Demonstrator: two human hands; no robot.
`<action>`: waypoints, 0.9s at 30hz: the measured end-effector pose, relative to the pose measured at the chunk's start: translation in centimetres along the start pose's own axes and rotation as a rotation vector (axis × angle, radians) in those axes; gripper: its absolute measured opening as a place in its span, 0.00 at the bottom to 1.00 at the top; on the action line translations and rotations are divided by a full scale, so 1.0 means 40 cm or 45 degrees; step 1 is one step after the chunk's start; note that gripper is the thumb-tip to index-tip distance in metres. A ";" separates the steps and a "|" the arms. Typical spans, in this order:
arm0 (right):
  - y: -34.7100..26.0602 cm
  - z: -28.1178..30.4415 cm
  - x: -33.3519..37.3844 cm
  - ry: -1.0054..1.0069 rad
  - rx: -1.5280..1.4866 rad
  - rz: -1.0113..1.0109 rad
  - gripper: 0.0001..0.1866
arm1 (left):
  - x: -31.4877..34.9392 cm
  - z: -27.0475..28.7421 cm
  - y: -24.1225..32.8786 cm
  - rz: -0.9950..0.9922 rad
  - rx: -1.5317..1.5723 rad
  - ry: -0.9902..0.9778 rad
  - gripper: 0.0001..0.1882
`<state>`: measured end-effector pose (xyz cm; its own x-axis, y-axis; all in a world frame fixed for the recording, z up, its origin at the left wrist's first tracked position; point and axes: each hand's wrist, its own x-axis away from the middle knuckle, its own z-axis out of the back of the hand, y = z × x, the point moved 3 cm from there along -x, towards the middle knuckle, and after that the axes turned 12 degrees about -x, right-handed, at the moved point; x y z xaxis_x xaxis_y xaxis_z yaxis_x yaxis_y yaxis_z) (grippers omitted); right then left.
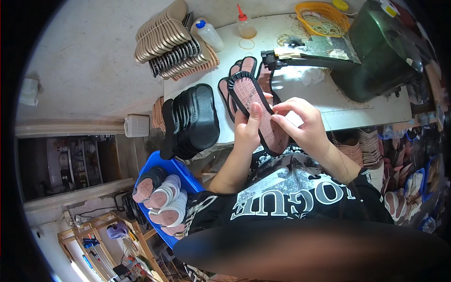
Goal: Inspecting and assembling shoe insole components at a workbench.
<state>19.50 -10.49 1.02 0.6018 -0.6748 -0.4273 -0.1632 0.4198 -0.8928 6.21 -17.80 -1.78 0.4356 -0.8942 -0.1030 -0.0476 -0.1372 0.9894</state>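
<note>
In my left hand (249, 129) is a pink insole (267, 129) with black edging and a gathered black toe, tilted with the toe pointing away from me. My left thumb lies across its pink face, and the fingers wrap behind it. My right hand (303, 120) is closed in a pinch at the insole's right edge; anything small between the fingertips is too small to make out. Beyond them, several similar pink pieces with black edging (225, 94) lie on the white table (338, 113). Left of these stands a row of black padded soles (192, 117).
A green sewing machine (376, 51) stands at the right, its arm reaching over the table. Stacked tan soles (164, 35), a blue-capped bottle (210, 35), a red-tipped bottle (245, 26) and a yellow basket (322, 19) are farther back. A blue bin (181, 169) holds shoe pieces at lower left.
</note>
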 end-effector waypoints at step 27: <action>0.182 0.026 -0.004 0.029 -0.657 -0.359 0.12 | -0.100 0.002 -0.059 -0.048 -0.177 0.256 0.18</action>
<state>19.02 -6.71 -5.29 0.6612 -0.7326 -0.1612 -0.3622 -0.1236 -0.9239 4.50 -13.94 -3.72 0.6052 -0.7851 -0.1319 0.0907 -0.0966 0.9912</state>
